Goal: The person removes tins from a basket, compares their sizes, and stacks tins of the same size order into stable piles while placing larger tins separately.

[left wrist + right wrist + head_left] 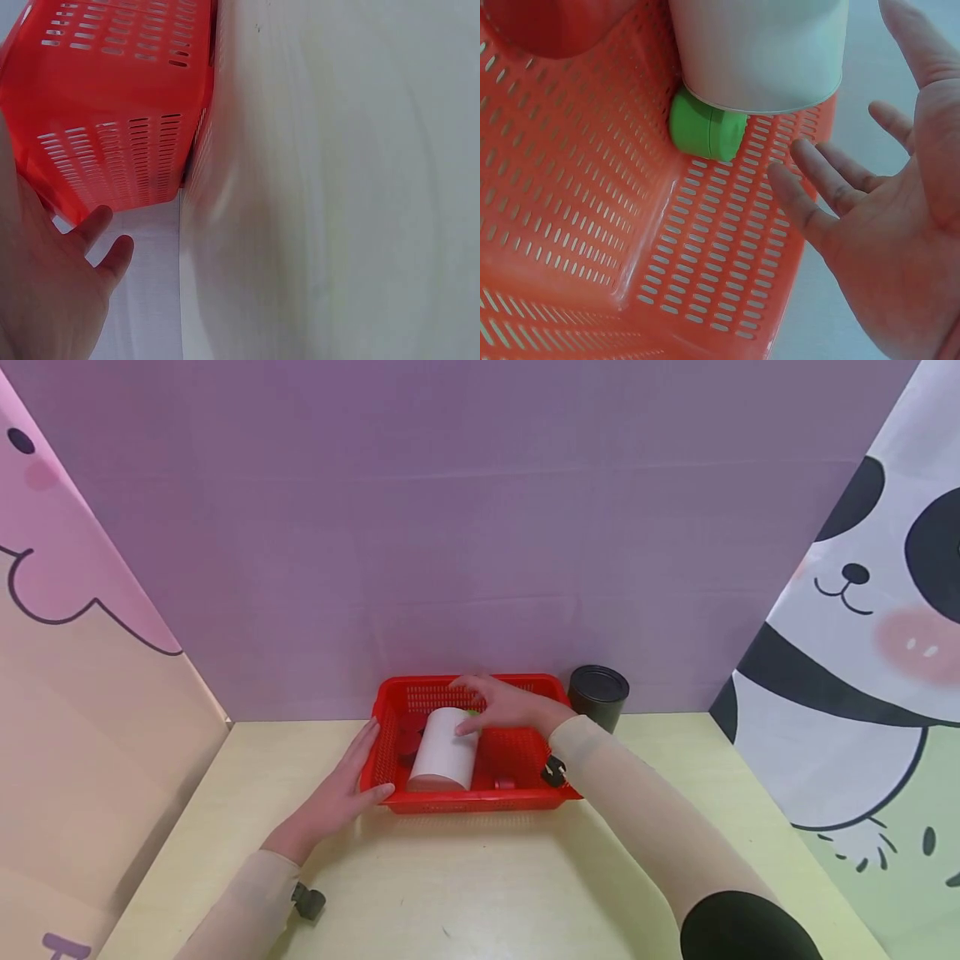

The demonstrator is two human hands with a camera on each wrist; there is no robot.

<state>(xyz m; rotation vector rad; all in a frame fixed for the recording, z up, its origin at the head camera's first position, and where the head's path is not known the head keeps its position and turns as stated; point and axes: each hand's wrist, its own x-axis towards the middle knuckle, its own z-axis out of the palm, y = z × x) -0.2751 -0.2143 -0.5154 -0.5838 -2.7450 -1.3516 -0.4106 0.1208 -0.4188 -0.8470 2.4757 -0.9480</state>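
Note:
A red perforated plastic basket (472, 805) stands at the back of the table. Inside it leans a large white cylinder (446, 750), with a small green round object (705, 127) by its end in the right wrist view. My left hand (337, 793) rests at the basket's left side, thumb by the front corner and fingers along the rim. Over the basket's back part, my right hand (504, 706) reaches with spread fingers; its thumb overlaps the white cylinder in the head view. In the right wrist view, nothing lies between these fingers.
A dark lidded can (598, 689) stands just right of the basket, close to the purple back wall (480, 543). More red things (409, 739) lie inside the basket, partly hidden by the cylinder. Printed panels flank the pale table (465, 885).

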